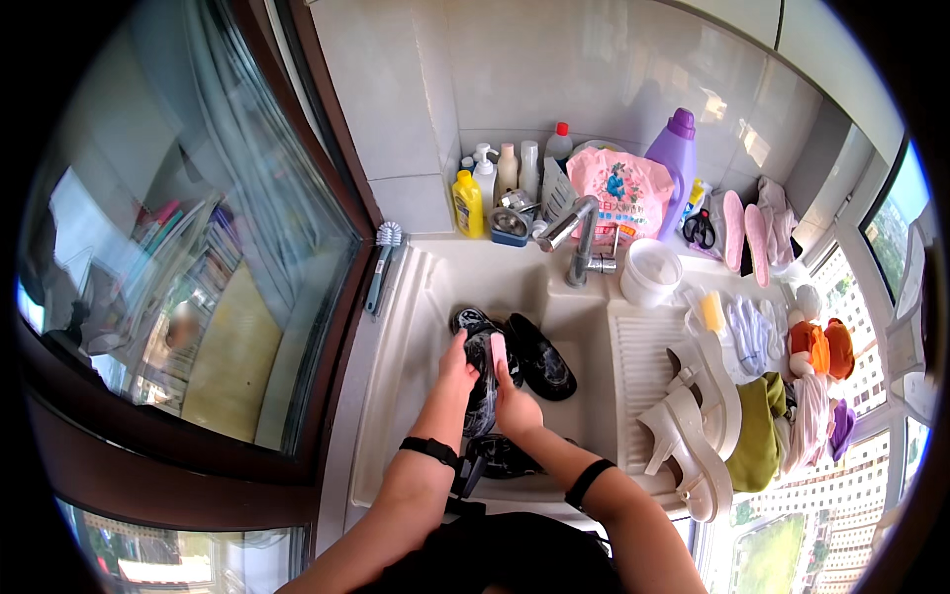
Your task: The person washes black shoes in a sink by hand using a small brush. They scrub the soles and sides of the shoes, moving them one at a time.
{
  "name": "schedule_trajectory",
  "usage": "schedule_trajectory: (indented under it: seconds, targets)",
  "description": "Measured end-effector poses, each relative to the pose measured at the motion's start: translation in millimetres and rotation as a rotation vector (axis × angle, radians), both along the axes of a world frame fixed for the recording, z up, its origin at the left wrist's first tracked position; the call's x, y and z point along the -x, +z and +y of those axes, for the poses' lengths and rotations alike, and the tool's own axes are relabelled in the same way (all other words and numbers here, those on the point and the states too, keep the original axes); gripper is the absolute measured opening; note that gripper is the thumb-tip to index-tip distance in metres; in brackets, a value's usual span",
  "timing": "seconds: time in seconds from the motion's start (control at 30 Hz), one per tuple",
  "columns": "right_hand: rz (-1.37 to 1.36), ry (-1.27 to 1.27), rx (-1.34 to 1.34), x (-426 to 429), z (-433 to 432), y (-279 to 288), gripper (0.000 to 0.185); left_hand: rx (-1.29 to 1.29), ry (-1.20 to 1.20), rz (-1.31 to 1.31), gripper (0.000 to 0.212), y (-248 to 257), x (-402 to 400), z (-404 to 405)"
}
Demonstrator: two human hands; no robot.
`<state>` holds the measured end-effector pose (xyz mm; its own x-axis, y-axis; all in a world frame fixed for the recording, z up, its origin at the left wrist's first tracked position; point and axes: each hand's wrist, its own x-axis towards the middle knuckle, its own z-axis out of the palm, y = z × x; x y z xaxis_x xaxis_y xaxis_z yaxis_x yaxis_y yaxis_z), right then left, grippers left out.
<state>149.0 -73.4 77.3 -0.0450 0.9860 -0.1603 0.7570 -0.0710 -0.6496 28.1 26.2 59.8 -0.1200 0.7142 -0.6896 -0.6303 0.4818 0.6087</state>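
Observation:
In the basin of a pale laundry sink [404,371], my left hand [456,369] grips a black shoe [481,408] streaked with white suds. Held in my right hand [517,410] is a small pink brush [498,349], laid along the shoe's right side; its bristles are hidden. Just right of it lies another black shoe [540,356], with some suds on top. Nearer to me, partly behind my forearms, sits a further sudsy black item [505,457], probably footwear.
A chrome faucet [582,237] rises behind the basin, next to a white plastic tub [652,273]. White strapped shoes [686,453] lie on the ribbed washboard [631,356]. Bottles, including a purple detergent jug [672,163], line the back ledge. A scrub brush [380,260] rests at left, beside a window frame [345,297].

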Motion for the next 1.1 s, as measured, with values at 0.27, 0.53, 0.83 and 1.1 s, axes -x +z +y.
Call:
schedule_trajectory:
  seconds: [0.27, 0.53, 0.83, 1.1]
  targets:
    - [0.509, -0.3, -0.153, -10.6, -7.0, -38.4, 0.04, 0.063, 0.082, -0.028, 0.021, -59.2, 26.4, 36.0]
    - [0.278, -0.176, 0.067, 31.7, 2.4, -7.9, 0.04, 0.094, 0.335, 0.082, 0.023, -52.3, 37.4, 38.6]
    - [0.122, -0.017, -0.001, 18.6, 13.5, 18.6, 0.041, 0.167, 0.25, 0.05, 0.016, -62.4, 49.7, 27.9]
    - [0.418, -0.118, 0.188, -59.3, 39.2, -27.5, 0.036, 0.104, 0.149, -0.063, 0.034, -51.8, -21.1, 14.8]
